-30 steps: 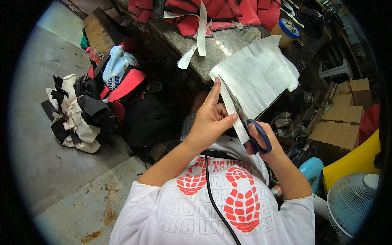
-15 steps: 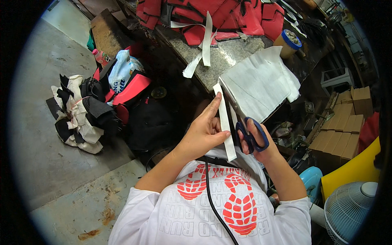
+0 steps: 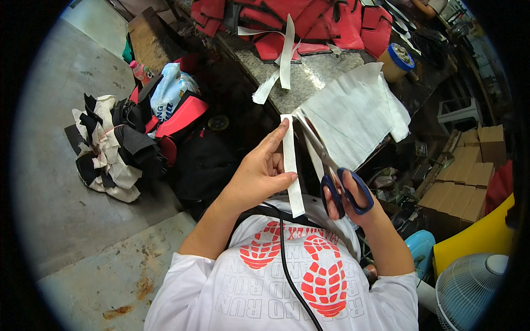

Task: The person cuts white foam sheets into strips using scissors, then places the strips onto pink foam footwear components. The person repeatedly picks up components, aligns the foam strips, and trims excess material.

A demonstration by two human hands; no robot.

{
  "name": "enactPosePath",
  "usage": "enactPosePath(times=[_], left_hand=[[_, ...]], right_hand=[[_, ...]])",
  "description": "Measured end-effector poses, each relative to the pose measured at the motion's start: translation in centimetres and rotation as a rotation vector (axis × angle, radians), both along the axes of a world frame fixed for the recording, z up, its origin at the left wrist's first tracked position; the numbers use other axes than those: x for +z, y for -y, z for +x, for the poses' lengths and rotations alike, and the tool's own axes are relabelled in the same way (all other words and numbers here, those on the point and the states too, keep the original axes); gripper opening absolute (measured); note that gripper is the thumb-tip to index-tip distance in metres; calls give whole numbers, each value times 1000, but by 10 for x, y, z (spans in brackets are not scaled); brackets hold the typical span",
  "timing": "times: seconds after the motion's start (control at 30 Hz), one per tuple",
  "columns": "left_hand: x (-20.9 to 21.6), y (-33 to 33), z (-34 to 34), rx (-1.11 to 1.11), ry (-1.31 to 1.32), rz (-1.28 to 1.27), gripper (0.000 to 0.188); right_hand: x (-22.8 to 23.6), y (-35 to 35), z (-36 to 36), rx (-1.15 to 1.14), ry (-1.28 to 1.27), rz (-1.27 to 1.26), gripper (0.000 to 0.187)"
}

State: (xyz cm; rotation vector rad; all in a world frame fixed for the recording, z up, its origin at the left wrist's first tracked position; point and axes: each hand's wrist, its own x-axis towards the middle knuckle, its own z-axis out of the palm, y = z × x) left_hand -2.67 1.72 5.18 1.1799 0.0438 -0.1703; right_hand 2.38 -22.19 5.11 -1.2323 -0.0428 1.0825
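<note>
My left hand [image 3: 256, 174] pinches a narrow white fabric strip [image 3: 291, 165] between thumb and fingers, the strip hanging lengthwise towards me. In my right hand [image 3: 361, 207] is a pair of scissors [image 3: 333, 193] with dark blue handles, fingers through the loops. Its metal blades point away from me, at the left edge of a white cloth sheet [image 3: 353, 113] that lies over the table corner. Another thin white edge hangs beside the blades; whether it joins the sheet I cannot tell. Loose white strips [image 3: 286, 55] lie farther back on the table.
Red padded pieces [image 3: 309, 25] are heaped at the table's far side. A blue-rimmed tub [image 3: 398, 58] stands right of the sheet. Cloth scraps [image 3: 107, 149] and a bag [image 3: 171, 91] are piled at left. Cardboard boxes [image 3: 461, 171] and a fan [image 3: 469, 292] are at right.
My left hand has moved left with the white strip, apart from the scissors. My right hand has shifted slightly right and nearer me, and the scissor blades now show.
</note>
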Motion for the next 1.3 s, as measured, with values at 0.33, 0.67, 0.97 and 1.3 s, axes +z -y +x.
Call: enactPosePath(times=[0.33, 0.67, 0.97, 1.3], left_hand=[[11, -2, -5, -48, -19, -9, 90], [33, -54, 119, 76, 508, 777, 75], [4, -74, 174, 517, 566, 1244, 30], [0, 14, 15, -323, -51, 559, 82]], right_hand=[[5, -16, 9, -18, 42, -113, 61], [10, 8, -13, -134, 103, 7, 55], [3, 49, -32, -290, 246, -268, 63], [-17, 73, -41, -237, 154, -277, 51]])
